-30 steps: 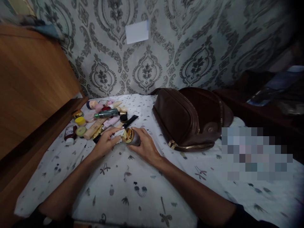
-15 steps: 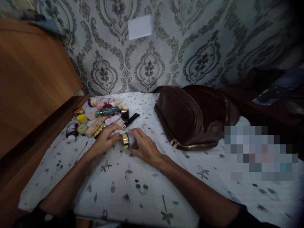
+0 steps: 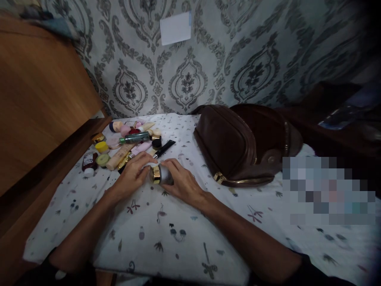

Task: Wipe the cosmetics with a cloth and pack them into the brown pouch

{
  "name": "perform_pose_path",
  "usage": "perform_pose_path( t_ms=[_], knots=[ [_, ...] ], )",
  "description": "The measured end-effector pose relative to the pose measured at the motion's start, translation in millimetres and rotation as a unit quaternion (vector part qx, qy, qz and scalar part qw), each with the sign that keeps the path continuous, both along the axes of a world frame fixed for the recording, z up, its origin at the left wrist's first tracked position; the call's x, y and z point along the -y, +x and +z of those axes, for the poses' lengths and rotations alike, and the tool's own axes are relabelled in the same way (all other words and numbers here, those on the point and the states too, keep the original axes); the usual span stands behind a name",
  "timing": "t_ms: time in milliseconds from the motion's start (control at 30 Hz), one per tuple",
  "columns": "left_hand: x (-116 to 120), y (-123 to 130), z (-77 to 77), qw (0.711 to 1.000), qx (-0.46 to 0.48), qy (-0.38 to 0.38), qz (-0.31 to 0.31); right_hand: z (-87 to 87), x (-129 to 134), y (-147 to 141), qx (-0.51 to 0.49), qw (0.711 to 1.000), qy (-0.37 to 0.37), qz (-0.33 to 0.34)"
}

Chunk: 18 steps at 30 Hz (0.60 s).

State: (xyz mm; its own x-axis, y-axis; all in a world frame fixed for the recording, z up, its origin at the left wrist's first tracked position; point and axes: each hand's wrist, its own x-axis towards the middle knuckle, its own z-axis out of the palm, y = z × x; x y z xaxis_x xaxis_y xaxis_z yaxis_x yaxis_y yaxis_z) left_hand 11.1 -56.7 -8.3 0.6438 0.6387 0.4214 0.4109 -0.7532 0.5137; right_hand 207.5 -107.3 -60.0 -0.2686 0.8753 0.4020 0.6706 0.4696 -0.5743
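A small jar (image 3: 165, 175) with a frosted grey body and a shiny gold band lies on its side above the patterned cloth. My right hand (image 3: 183, 180) is closed around the body end, thumb below and fingers over the top. At the gold end, my left hand (image 3: 133, 174) has its fingers curled, with thumb and fingertips at the jar's rim. Just beyond the fingers lies a black tube (image 3: 164, 148). To the left is a cluster of cosmetics, among them a green bottle (image 3: 135, 137), a beige tube (image 3: 118, 157) and a yellow-lidded jar (image 3: 102, 147).
A dark brown leather bag (image 3: 226, 139) with gold zips stands to the right on the white printed cloth (image 3: 160, 246). A wooden panel (image 3: 44, 87) borders the left side. Patterned wallpaper (image 3: 187, 83) covers the wall behind. A blurred-out patch (image 3: 327, 190) covers something at the right.
The jar stays between both hands in nearly the same place. My left fingers have shifted slightly around its gold end; the view has tilted a little.
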Motion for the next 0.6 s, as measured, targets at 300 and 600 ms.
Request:
perform_pose_path(
  t_ms=[300, 600],
  knots=[
    [7.5, 3.1, -0.5, 0.996, -0.005, 0.087, -0.011, 0.3, -3.0, -1.4, -0.027, 0.999, -0.013, -0.013],
    [14.9, 10.7, -4.1, 0.982, -0.015, 0.190, -0.015, -9.0, -11.9, 1.7, -0.088, 0.996, 0.006, -0.014]
  ],
)
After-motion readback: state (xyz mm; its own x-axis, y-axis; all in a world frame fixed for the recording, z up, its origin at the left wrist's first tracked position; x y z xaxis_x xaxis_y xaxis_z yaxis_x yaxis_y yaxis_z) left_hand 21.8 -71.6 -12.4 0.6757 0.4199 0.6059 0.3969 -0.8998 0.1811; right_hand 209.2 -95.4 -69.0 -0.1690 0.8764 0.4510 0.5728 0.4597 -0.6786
